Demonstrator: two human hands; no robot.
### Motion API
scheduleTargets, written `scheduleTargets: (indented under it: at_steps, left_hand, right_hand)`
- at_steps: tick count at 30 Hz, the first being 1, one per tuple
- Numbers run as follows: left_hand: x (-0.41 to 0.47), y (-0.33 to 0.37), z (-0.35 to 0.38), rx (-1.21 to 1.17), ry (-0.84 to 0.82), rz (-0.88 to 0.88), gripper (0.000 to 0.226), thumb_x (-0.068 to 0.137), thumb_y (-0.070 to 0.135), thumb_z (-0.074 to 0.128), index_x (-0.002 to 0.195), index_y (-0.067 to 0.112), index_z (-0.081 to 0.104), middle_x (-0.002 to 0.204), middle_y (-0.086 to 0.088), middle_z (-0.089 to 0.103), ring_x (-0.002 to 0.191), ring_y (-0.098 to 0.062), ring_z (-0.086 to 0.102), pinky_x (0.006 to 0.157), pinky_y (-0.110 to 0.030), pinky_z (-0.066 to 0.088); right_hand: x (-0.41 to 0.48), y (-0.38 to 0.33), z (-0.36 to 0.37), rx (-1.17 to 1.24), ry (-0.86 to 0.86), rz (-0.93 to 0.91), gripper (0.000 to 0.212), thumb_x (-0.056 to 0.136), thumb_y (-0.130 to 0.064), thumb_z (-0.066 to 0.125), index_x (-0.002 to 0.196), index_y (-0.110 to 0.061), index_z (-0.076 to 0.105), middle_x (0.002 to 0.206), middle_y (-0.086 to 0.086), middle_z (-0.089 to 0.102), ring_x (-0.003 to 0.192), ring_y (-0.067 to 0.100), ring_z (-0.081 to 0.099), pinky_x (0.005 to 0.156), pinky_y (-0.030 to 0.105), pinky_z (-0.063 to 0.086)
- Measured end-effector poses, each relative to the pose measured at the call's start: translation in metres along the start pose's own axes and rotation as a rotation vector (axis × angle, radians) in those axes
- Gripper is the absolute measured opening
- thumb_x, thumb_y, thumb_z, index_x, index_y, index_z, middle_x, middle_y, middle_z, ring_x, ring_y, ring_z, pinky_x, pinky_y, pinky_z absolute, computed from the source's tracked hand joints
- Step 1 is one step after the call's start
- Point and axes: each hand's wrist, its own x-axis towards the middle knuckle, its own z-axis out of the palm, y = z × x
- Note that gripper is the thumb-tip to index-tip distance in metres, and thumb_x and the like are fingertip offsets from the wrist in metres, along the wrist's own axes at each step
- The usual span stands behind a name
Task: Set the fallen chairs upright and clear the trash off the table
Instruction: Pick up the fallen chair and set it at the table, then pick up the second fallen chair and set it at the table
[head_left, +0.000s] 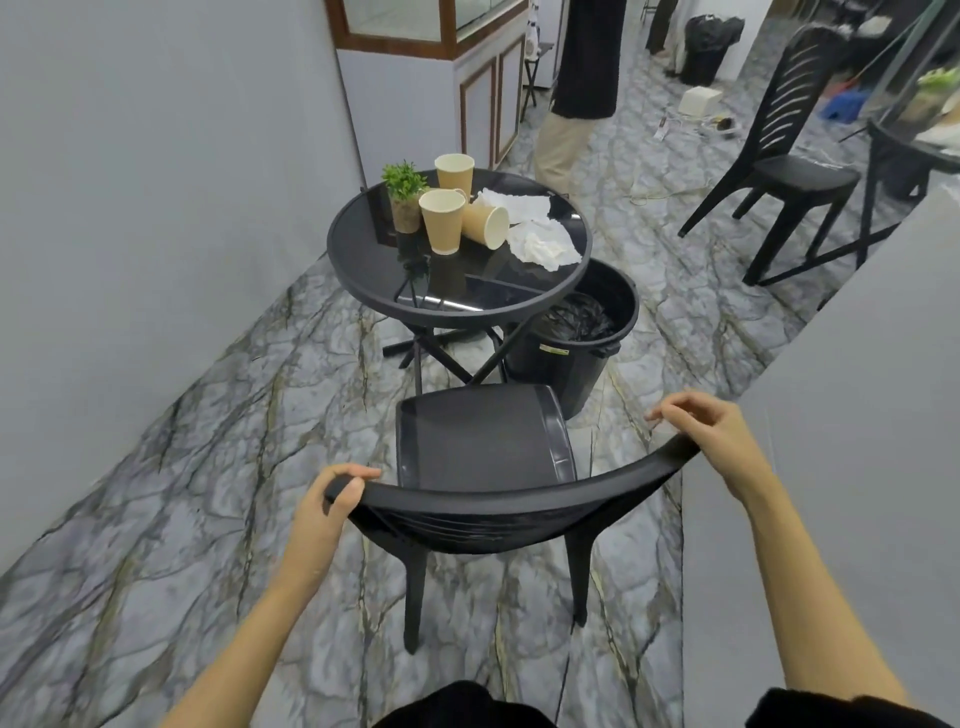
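Observation:
A black plastic chair (483, 441) stands upright right below me, its seat facing the round black glass table (363, 249). My left hand (327, 504) grips the left end of the chair's top rail. My right hand (711, 436) rests on the right end, fingers curled loosely over it. On the table stand two upright paper cups (441, 221) (455, 174), a third cup (485, 224) lies on its side, and crumpled white napkins (540, 244) lie beside them. A small potted plant (405, 197) stands at the table's left.
A black trash bin (582, 332) with a black liner stands on the floor just right of the table. A second black chair (789, 156) stands upright at the far right. A person's legs (566, 140) are behind the table. Grey walls close in left and right.

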Motion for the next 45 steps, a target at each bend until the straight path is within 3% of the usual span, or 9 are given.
scheduleTargets:
  at_steps: [2, 4, 7, 11, 17, 23, 30, 40, 45]
  left_hand:
    - [0.006, 0.006, -0.01, 0.037, -0.097, -0.052, 0.043, 0.073, 0.06, 0.042, 0.087, 0.026, 0.065, 0.091, 0.026, 0.071, 0.089, 0.011, 0.062, 0.078, -0.003, 0.045]
    - [0.017, 0.008, -0.024, 0.008, -0.098, -0.114, 0.052, 0.085, 0.064, 0.034, 0.089, 0.022, 0.065, 0.088, 0.021, 0.074, 0.091, 0.005, 0.064, 0.086, -0.013, 0.045]
    - [0.038, 0.006, -0.049, 0.091, 0.081, -0.185, 0.043, 0.1, 0.029, 0.024, 0.097, 0.01, 0.062, 0.102, -0.003, 0.068, 0.102, -0.017, 0.06, 0.099, -0.032, 0.038]
    - [0.065, -0.006, -0.099, 0.455, 0.096, -0.284, 0.029, 0.098, 0.021, 0.038, 0.115, 0.008, 0.058, 0.131, -0.012, 0.057, 0.121, -0.026, 0.051, 0.099, -0.034, 0.038]
    - [0.092, -0.033, -0.189, 0.744, -0.04, -0.505, 0.045, 0.095, 0.027, 0.042, 0.135, 0.006, 0.04, 0.144, -0.016, 0.042, 0.128, -0.031, 0.044, 0.101, -0.036, 0.037]
    - [0.132, -0.061, -0.279, 0.932, -0.201, -0.54, 0.047, 0.094, 0.014, 0.044, 0.136, -0.002, 0.033, 0.143, -0.022, 0.039, 0.127, -0.031, 0.044, 0.099, -0.035, 0.038]
    - [0.211, -0.081, -0.358, 0.947, -0.238, -0.578, 0.054, 0.095, 0.023, 0.043, 0.142, 0.004, 0.026, 0.15, -0.018, 0.031, 0.135, -0.03, 0.035, 0.108, -0.034, 0.032]
    - [0.416, -0.107, -0.429, 0.883, -0.308, -0.576, 0.052, 0.09, 0.017, 0.046, 0.138, 0.005, 0.035, 0.145, -0.017, 0.04, 0.129, -0.03, 0.043, 0.107, -0.038, 0.037]
    - [0.532, -0.112, -0.443, 0.883, -0.406, -0.574, 0.046, 0.092, 0.021, 0.045, 0.135, 0.004, 0.04, 0.142, -0.016, 0.044, 0.127, -0.029, 0.046, 0.104, -0.032, 0.039]
  right_hand:
    - [0.014, -0.036, 0.01, -0.14, -0.097, -0.053, 0.015, 0.089, -0.009, 0.056, 0.079, -0.011, 0.068, 0.079, -0.009, 0.072, 0.087, 0.014, 0.063, 0.086, 0.025, 0.044]
    - [0.034, -0.068, 0.037, -0.259, -0.25, -0.081, 0.015, 0.091, -0.012, 0.054, 0.089, -0.015, 0.069, 0.094, -0.004, 0.072, 0.094, 0.014, 0.063, 0.087, 0.023, 0.045]
    - [0.067, -0.092, 0.105, -0.437, -0.52, -0.113, 0.018, 0.093, -0.019, 0.052, 0.106, -0.024, 0.064, 0.11, -0.003, 0.066, 0.105, 0.014, 0.058, 0.092, 0.026, 0.043]
    - [0.103, -0.103, 0.218, -0.612, -0.835, -0.039, 0.043, 0.094, -0.026, 0.05, 0.135, -0.015, 0.042, 0.141, 0.006, 0.048, 0.128, 0.021, 0.045, 0.108, 0.035, 0.036]
    - [0.141, -0.094, 0.369, -0.915, -1.08, 0.07, 0.059, 0.096, -0.03, 0.043, 0.145, -0.011, 0.018, 0.155, 0.008, 0.021, 0.141, 0.025, 0.026, 0.115, 0.039, 0.024]
    - [0.183, -0.084, 0.479, -0.984, -1.088, 0.148, 0.067, 0.096, -0.031, 0.044, 0.147, -0.01, 0.005, 0.158, 0.009, 0.005, 0.144, 0.027, 0.014, 0.118, 0.043, 0.018]
    - [0.239, -0.103, 0.572, -0.9, -1.055, 0.126, 0.066, 0.097, -0.03, 0.043, 0.147, -0.008, 0.005, 0.158, 0.011, 0.007, 0.144, 0.028, 0.015, 0.117, 0.04, 0.018]
    - [0.41, -0.122, 0.656, -0.802, -0.97, 0.231, 0.067, 0.096, -0.034, 0.043, 0.147, -0.009, 0.007, 0.158, 0.011, 0.011, 0.143, 0.028, 0.019, 0.115, 0.039, 0.022]
    - [0.508, -0.134, 0.691, -0.764, -0.938, 0.293, 0.064, 0.097, -0.03, 0.041, 0.147, -0.008, 0.007, 0.158, 0.012, 0.008, 0.143, 0.028, 0.019, 0.116, 0.039, 0.022]
